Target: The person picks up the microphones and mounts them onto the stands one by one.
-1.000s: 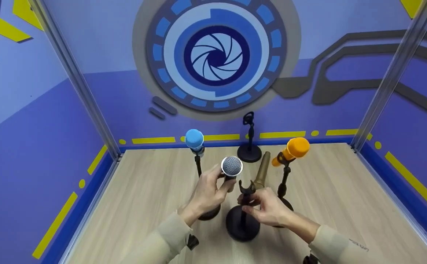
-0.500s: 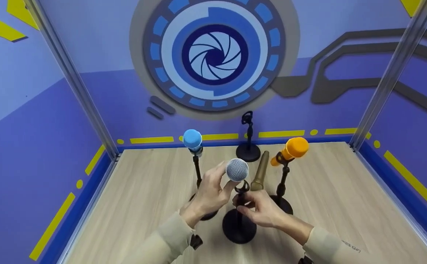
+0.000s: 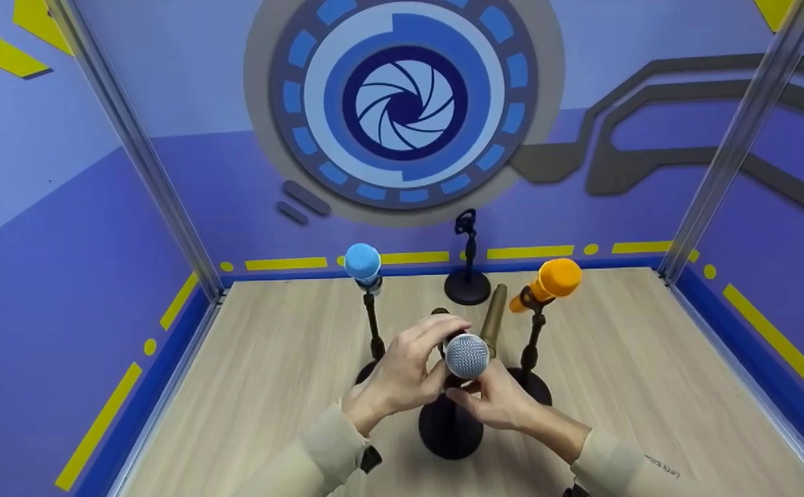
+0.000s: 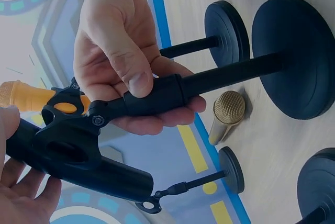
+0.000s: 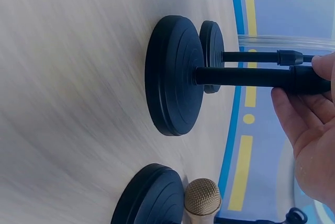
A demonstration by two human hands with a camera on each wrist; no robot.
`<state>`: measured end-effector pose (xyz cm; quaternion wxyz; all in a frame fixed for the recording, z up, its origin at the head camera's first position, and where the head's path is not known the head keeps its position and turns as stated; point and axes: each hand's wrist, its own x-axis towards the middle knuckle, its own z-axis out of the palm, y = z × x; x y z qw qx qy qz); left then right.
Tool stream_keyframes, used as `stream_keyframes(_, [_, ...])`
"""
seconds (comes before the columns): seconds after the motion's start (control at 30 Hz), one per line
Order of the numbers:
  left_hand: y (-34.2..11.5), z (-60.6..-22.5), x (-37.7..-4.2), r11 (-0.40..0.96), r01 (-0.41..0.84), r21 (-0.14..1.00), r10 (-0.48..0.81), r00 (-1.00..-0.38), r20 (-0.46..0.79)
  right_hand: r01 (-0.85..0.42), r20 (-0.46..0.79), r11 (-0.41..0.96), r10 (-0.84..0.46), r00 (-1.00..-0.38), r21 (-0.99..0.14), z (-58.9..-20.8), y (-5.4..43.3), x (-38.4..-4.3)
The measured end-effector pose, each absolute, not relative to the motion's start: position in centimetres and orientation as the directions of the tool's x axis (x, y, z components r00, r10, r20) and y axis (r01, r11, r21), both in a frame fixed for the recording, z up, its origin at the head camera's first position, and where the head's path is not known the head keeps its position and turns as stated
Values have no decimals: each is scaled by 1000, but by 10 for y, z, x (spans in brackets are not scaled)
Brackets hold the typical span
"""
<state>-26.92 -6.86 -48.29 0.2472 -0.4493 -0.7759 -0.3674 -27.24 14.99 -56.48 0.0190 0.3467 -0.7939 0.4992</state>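
Note:
A black microphone with a silver mesh head (image 3: 468, 357) is held by my left hand (image 3: 398, 369), fingers and thumb around its body. In the left wrist view the microphone's dark body (image 4: 123, 177) lies at the clip (image 4: 70, 140) of a black desk stand; whether it is fully seated I cannot tell. My right hand (image 3: 505, 400) grips that stand's pole just below the clip, thumb on the collar. The stand's round base (image 3: 450, 435) is on the table, and its pole (image 5: 241, 76) shows in the right wrist view.
A blue microphone (image 3: 363, 262) sits on a stand to the left, an orange one (image 3: 559, 278) on a stand to the right. Behind are a bare stand (image 3: 468, 286) and a gold microphone (image 3: 493, 317) lying on the table. Printed panels (image 3: 188, 186) surround the table.
My left hand has brought the black microphone right and down, from beside the stand to its clip. The right hand keeps its grip on the pole; the stand shifted slightly left early on.

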Motion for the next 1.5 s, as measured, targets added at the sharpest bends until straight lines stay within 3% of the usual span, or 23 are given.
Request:
stream_keyframes(0.13, [-70, -483, -269, 336, 890, 308, 538, -449, 713, -607, 422, 254, -521, -742, -753, -567, 150, -272])
stream_keyframes(0.33, [-70, -483, -269, 341, 899, 275, 569, -430, 701, -738, 559, 329, -494, -666, -589, -569, 153, -273])
stream_keyframes(0.6, [-70, -481, -268, 345, 898, 273, 590, -433, 681, -751, 574, 355, -489, -657, -557, -570, 154, -272])
stream_keyframes(1.0, [-68, -476, -271, 350, 906, 239, 643, -418, 642, -725, 556, 358, -470, -685, -589, -571, 154, -270])
stream_keyframes(1.23, [-68, -480, -277, 372, 908, 193, 638, -401, 657, -629, 457, 240, -507, -731, -739, -569, 152, -270])
stream_keyframes(1.5, [-69, -484, -283, 371, 916, 150, 638, -369, 676, -605, 426, 242, -518, -742, -759, -567, 152, -269])
